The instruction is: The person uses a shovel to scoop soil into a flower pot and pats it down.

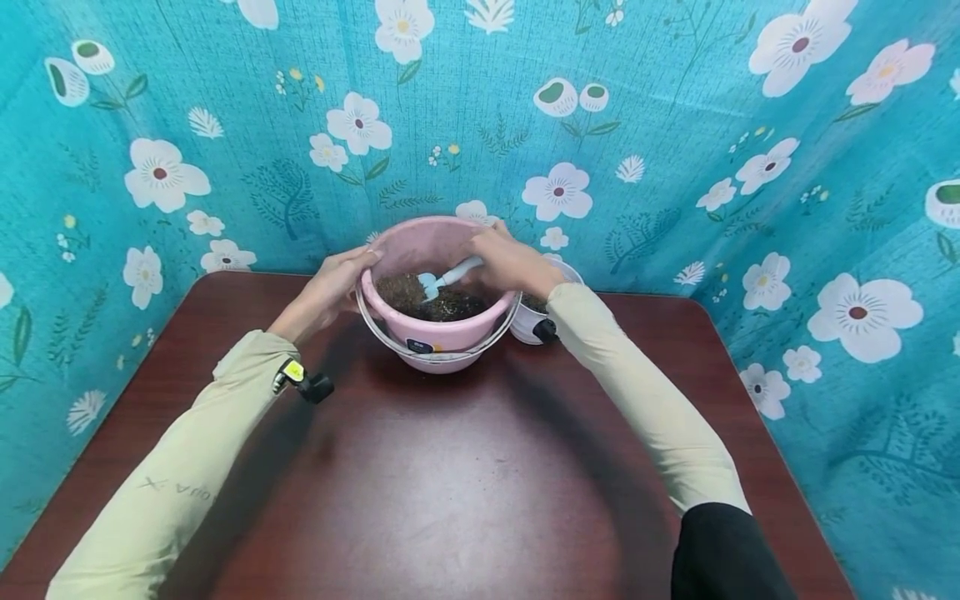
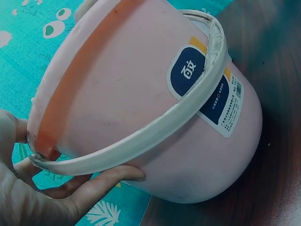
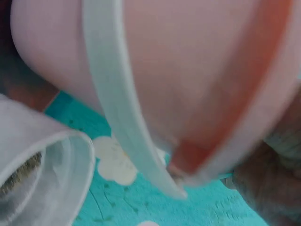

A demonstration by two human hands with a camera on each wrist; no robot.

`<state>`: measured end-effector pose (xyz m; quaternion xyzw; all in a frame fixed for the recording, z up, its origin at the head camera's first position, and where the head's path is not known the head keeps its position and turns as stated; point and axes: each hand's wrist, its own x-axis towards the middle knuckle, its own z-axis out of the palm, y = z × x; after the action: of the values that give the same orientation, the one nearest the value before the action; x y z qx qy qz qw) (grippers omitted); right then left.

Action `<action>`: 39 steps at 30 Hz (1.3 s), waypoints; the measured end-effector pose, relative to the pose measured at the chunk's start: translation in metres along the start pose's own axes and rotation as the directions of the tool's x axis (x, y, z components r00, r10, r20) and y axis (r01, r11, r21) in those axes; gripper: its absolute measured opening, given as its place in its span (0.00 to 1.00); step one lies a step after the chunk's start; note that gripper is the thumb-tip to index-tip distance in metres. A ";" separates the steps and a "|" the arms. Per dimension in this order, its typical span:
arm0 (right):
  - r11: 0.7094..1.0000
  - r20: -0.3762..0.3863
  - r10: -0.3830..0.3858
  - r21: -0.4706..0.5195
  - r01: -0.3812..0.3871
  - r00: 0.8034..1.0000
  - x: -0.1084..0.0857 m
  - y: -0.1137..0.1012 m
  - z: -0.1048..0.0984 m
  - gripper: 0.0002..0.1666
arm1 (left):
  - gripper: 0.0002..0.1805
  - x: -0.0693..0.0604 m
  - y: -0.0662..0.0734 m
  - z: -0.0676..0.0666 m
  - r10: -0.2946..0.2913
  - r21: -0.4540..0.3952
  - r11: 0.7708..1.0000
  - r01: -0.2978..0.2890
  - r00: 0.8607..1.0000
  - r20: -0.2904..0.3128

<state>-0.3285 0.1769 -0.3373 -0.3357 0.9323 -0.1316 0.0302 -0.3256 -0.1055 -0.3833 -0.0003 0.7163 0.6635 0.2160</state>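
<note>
A pink bucket [image 1: 468,336] with dark brown soil [image 1: 456,305] inside stands near the table's back edge. Its white bail handle [image 2: 141,141] hangs down across the front, over a dark blue label [image 2: 188,70]. At the bucket's left side, my left hand [image 1: 327,290] holds the wall by the rim, thumb below the handle. My right hand [image 1: 516,262] reaches over the right rim and grips a light blue hand fork [image 1: 430,286], its tines on the soil. The right wrist view shows only part of that hand [image 3: 265,183], dark and blurred.
Right of the bucket, partly behind my right forearm, is a white pail [image 1: 527,327] with soil in it. The dark red wooden table [image 1: 442,483] extends toward me. A blue flowered cloth [image 1: 480,100] hangs behind and at the sides.
</note>
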 end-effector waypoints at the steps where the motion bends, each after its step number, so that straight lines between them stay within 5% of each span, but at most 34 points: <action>1: 1.000 -0.012 0.002 0.005 -0.002 1.000 -0.002 0.001 -0.003 0.15 | 0.31 0.000 0.000 0.000 0.002 0.000 1.000 -0.002 1.000 0.003; 10: 0.999 -0.106 -0.013 0.040 0.017 0.994 -0.023 0.026 -0.026 0.18 | 0.31 -0.003 -0.001 -0.001 0.024 0.017 1.000 -0.024 1.000 0.004; 25: 1.000 -0.232 0.015 -0.005 -0.017 0.972 -0.058 0.053 -0.027 0.16 | 0.31 0.000 -0.001 0.000 0.020 -0.009 1.000 -0.020 1.000 -0.005; 39: 0.998 -0.255 0.060 0.010 -0.060 0.965 -0.075 0.071 -0.033 0.15 | 0.32 0.000 -0.002 -0.001 0.029 -0.025 0.999 -0.029 1.000 0.007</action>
<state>-0.3196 0.2845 -0.3271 -0.2876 0.9380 -0.1735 -0.0857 -0.3250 -0.1066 -0.3853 0.0095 0.7071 0.6755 0.2089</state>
